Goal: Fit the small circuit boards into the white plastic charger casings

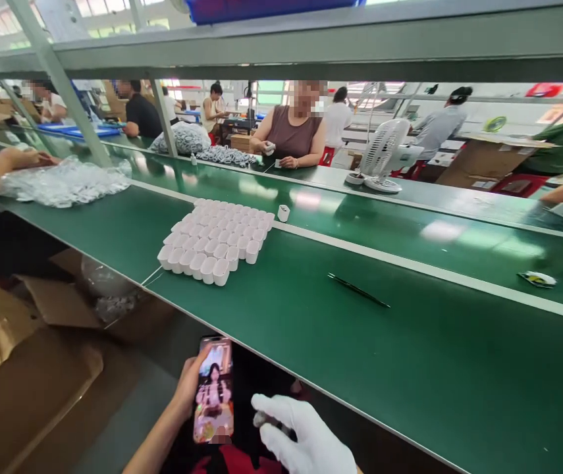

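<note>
Your left hand (pixel 188 388) grips the phone (pixel 213 395); a slack hold could drop it. Gloved right hand (pixel 305 434) half-curled, can't tell if holding anything.

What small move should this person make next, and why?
Probably set the phone down on the green bench. It occupies the bare left hand, while the gloved right hand has its fingers parted near the bench edge. The white cup-like parts and thin black tool lie on the bench, touched by neither hand.
</note>
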`<move>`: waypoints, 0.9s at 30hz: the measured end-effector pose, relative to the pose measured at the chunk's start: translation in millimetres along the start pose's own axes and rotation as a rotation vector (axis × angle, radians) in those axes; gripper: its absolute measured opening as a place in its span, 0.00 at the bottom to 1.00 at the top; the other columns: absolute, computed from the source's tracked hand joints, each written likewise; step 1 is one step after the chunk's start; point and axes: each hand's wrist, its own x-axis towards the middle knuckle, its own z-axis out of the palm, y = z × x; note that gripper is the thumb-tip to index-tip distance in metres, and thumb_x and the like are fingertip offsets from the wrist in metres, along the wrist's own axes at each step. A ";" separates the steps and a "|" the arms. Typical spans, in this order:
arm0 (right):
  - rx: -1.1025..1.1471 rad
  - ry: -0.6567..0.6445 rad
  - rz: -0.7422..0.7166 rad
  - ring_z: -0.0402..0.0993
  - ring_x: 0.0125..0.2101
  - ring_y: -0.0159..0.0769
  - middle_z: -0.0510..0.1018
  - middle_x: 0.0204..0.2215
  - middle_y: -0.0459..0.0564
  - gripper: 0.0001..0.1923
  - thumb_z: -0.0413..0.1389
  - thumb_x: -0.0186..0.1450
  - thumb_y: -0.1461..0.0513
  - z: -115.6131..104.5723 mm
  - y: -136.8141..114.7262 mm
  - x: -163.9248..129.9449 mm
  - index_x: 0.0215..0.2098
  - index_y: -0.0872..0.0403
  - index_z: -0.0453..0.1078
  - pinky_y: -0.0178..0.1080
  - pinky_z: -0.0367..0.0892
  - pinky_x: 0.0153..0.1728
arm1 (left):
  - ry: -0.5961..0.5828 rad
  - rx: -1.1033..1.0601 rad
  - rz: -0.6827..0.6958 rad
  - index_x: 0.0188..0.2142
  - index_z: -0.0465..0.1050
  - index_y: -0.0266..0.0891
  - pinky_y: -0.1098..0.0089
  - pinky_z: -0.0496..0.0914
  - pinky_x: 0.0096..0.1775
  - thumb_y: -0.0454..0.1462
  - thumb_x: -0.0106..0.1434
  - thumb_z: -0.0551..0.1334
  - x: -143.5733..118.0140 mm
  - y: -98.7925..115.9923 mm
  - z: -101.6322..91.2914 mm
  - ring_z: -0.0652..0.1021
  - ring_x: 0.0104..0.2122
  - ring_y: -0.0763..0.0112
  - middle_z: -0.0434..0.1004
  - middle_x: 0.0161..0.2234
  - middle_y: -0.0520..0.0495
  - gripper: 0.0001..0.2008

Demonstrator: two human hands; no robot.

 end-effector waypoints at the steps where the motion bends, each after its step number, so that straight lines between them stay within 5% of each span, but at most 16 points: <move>1: 0.016 -0.050 -0.020 0.75 0.34 0.35 0.79 0.35 0.47 0.15 0.52 0.61 0.56 1.0 0.1 5.8 0.43 0.48 0.75 0.30 0.70 0.37 | 0.043 0.096 0.050 0.24 0.69 0.34 0.62 0.69 0.30 0.59 0.51 0.55 2.6 2.0 7.7 0.76 0.25 0.55 0.72 0.21 0.42 0.28; 4: 0.023 -0.112 -0.023 0.75 0.35 0.37 0.78 0.36 0.51 0.19 0.50 0.62 0.56 4.8 7.6 16.4 0.47 0.52 0.74 0.32 0.70 0.37 | 0.098 0.219 0.125 0.27 0.70 0.33 0.58 0.68 0.37 0.56 0.51 0.57 3.9 5.0 20.3 0.75 0.32 0.49 0.71 0.23 0.43 0.25; 7: -0.002 -0.096 0.023 0.74 0.39 0.38 0.78 0.39 0.53 0.21 0.49 0.62 0.57 9.5 24.0 18.8 0.50 0.54 0.72 0.35 0.69 0.44 | 0.113 0.334 0.234 0.48 0.67 0.31 0.54 0.62 0.50 0.49 0.48 0.64 -2.8 -2.1 13.3 0.71 0.46 0.47 0.72 0.39 0.38 0.32; 10: 0.012 -0.089 0.063 0.73 0.42 0.39 0.78 0.40 0.52 0.21 0.50 0.62 0.57 12.9 38.1 17.4 0.50 0.53 0.72 0.35 0.67 0.47 | -0.099 0.482 0.399 0.63 0.46 0.33 0.52 0.53 0.58 0.44 0.42 0.68 -14.6 -19.1 -6.7 0.59 0.57 0.47 0.58 0.56 0.33 0.53; 14: 0.100 -0.097 0.032 0.74 0.39 0.38 0.78 0.39 0.50 0.18 0.53 0.61 0.57 12.2 40.0 13.5 0.48 0.50 0.74 0.34 0.69 0.43 | -0.349 0.481 0.415 0.65 0.29 0.40 0.48 0.44 0.59 0.43 0.36 0.73 -26.9 -41.5 -27.9 0.49 0.61 0.44 0.43 0.63 0.34 0.66; 21: 0.140 -0.016 -0.017 0.75 0.39 0.41 0.79 0.38 0.50 0.16 0.56 0.60 0.53 4.2 29.6 13.7 0.45 0.47 0.75 0.37 0.71 0.42 | -0.175 -0.001 0.318 0.65 0.36 0.44 0.54 0.46 0.60 0.49 0.60 0.57 -9.5 -44.3 -18.8 0.57 0.59 0.55 0.56 0.59 0.39 0.41; 27: 0.134 0.059 0.029 0.75 0.40 0.42 0.79 0.40 0.50 0.18 0.58 0.57 0.50 5.1 33.0 -4.2 0.43 0.47 0.77 0.37 0.71 0.44 | -0.173 -0.030 0.373 0.59 0.58 0.43 0.54 0.48 0.61 0.47 0.54 0.63 -5.4 -45.2 -17.9 0.57 0.59 0.50 0.57 0.59 0.40 0.34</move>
